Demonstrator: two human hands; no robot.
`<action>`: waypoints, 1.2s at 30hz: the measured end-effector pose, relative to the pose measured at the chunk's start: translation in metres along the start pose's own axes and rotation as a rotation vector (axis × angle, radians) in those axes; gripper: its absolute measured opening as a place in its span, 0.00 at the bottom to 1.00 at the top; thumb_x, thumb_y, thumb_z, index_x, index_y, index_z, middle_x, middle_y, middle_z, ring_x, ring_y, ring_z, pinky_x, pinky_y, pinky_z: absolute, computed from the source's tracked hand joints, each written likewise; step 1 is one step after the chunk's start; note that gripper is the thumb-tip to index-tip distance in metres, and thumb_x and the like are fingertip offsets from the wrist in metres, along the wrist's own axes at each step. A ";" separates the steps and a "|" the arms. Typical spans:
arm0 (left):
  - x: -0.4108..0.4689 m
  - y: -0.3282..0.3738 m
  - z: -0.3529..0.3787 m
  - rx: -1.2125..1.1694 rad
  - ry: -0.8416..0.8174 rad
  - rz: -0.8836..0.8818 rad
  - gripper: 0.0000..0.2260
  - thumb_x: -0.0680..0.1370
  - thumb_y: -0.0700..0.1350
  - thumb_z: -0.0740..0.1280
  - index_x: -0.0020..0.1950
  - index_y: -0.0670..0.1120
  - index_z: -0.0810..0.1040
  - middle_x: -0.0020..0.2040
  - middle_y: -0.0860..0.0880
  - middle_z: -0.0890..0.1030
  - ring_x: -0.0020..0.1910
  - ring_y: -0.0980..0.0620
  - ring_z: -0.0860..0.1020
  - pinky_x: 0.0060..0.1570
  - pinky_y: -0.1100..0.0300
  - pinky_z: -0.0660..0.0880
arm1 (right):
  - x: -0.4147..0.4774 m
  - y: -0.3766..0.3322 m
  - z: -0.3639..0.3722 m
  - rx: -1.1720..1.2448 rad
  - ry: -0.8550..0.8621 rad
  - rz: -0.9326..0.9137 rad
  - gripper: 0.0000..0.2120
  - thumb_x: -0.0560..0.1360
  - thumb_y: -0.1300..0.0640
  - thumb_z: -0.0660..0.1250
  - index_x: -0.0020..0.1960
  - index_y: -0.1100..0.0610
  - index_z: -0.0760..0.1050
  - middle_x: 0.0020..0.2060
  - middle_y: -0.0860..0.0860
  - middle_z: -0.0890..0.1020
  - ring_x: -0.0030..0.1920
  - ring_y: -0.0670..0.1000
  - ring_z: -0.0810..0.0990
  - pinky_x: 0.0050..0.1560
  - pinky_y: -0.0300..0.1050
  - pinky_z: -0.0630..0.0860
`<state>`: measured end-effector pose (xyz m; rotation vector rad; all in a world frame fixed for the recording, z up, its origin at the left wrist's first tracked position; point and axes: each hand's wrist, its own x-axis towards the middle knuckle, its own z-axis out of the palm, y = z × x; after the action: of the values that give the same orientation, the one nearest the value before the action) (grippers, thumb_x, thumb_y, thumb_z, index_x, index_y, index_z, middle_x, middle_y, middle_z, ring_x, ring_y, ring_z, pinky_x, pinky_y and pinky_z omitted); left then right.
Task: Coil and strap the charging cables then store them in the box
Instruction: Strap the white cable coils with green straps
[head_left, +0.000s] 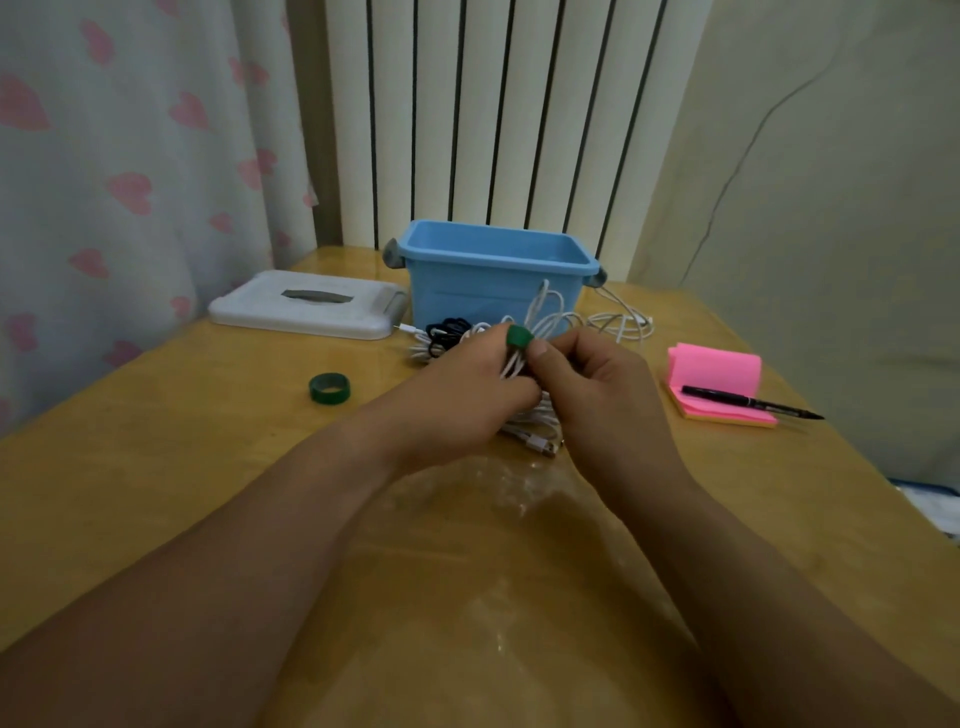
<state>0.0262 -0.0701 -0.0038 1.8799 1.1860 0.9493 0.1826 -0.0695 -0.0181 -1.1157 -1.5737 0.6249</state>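
Cables (527, 432) on wooden table (208, 493), heart-print curtain (130, 156)

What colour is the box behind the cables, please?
The box is light blue; head view.

The bench (156, 467) is pale wood with a glossy, reflective surface, the box (467, 296) and its lid (311, 312) are smooth plastic, the white cables (545, 306) look slick, the sticky notes (717, 374) are matt paper, and the curtain (130, 156) is thin cloth.
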 end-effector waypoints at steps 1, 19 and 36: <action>0.000 0.000 0.001 -0.066 -0.007 -0.025 0.08 0.84 0.43 0.66 0.63 0.49 0.79 0.51 0.47 0.84 0.48 0.52 0.82 0.53 0.47 0.80 | 0.000 0.001 0.000 -0.004 0.003 0.002 0.10 0.83 0.51 0.69 0.45 0.53 0.83 0.40 0.50 0.86 0.44 0.49 0.84 0.48 0.56 0.82; 0.004 0.004 0.020 -0.539 0.298 -0.044 0.19 0.89 0.48 0.56 0.62 0.37 0.82 0.32 0.53 0.76 0.31 0.59 0.75 0.32 0.64 0.71 | 0.000 0.006 0.007 0.044 0.055 0.034 0.10 0.82 0.48 0.70 0.47 0.53 0.81 0.42 0.49 0.87 0.45 0.50 0.86 0.51 0.59 0.82; 0.002 0.006 0.007 -0.510 0.191 0.015 0.20 0.87 0.46 0.56 0.79 0.51 0.72 0.30 0.52 0.71 0.28 0.56 0.67 0.27 0.60 0.65 | 0.001 0.000 -0.012 0.549 -0.348 0.074 0.10 0.85 0.63 0.62 0.59 0.66 0.79 0.39 0.54 0.84 0.37 0.45 0.82 0.41 0.37 0.78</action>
<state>0.0358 -0.0714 -0.0016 1.4156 0.9222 1.3197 0.1936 -0.0702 -0.0134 -0.6741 -1.5130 1.2660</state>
